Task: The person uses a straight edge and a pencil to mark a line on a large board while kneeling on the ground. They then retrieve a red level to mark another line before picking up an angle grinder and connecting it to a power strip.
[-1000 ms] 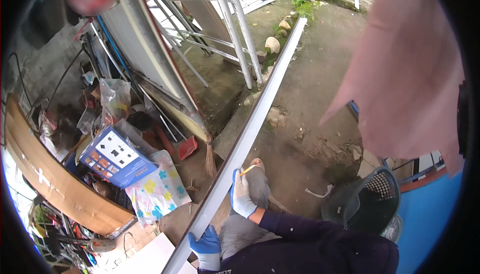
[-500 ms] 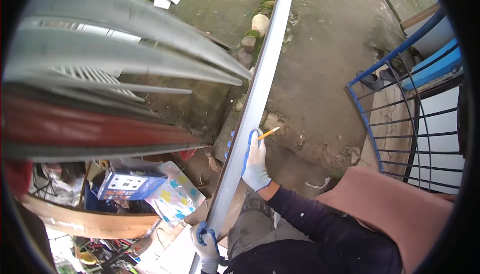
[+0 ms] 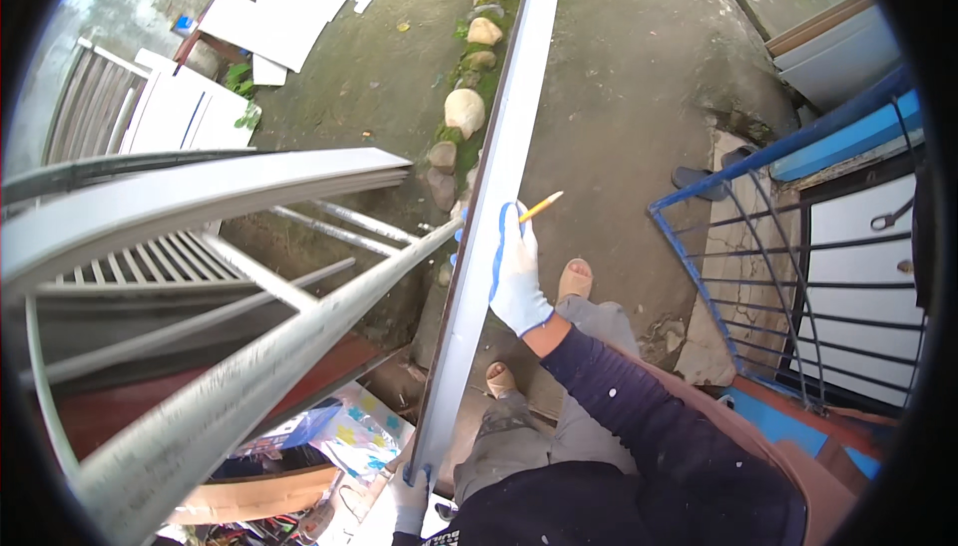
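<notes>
A long white profile with a brown edge (image 3: 504, 162) runs from beside my lap up past the top of the view. My right hand (image 3: 521, 291), in a white glove with blue-coated fingers, is closed round its middle. A yellow pencil (image 3: 542, 207) sticks out of that hand, its tip pointing up and to the right. Lower down, my left hand (image 3: 409, 502), gloved alike, grips the profile near its close end. Blue fingertips of the right glove show on the profile's far side.
A pale ladder-like metal frame (image 3: 299, 341) leans across the left, with stacked white strips (image 3: 369, 162) beyond it. A cardboard box of goods (image 3: 259, 491) stands lower left. A row of stones (image 3: 464, 112) crosses the ground. At right is a blue metal railing (image 3: 689, 247).
I have moved forward and my feet now show. Both hands keep their hold on the profile. The metal frame and strips at left appear from a different angle.
</notes>
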Tool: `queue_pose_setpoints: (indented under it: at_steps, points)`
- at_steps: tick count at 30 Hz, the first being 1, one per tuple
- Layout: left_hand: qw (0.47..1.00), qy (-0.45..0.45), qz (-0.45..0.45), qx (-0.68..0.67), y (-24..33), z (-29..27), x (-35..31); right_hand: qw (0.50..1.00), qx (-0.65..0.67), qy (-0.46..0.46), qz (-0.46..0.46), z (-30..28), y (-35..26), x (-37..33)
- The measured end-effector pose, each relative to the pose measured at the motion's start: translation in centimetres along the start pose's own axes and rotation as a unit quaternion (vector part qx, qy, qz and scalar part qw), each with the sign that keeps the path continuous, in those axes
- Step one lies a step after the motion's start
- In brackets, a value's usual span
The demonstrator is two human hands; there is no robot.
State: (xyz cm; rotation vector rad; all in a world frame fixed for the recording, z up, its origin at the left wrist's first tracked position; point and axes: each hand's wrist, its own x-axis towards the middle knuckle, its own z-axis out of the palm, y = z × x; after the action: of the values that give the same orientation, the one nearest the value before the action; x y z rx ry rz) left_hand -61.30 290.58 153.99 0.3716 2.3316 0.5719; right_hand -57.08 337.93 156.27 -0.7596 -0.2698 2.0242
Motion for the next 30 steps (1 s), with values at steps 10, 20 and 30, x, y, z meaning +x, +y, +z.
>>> queue_pose_setpoints:
  at_steps: [10,20,30]
  points:
    - [0.998,0.041,0.026,0.035,29.5,1.3,-1.2,0.997,-0.048,0.052,0.019,12.7,-22.8,15.0]
    - [0.989,0.136,0.031,0.042,50.0,2.1,5.3,0.997,-0.049,-0.051,-0.021,21.9,-33.1,34.6]
    - [0.99,0.11,0.054,-0.07,75.4,3.5,24.7,0.974,-0.21,0.063,-0.059,29.3,-48.0,58.3]
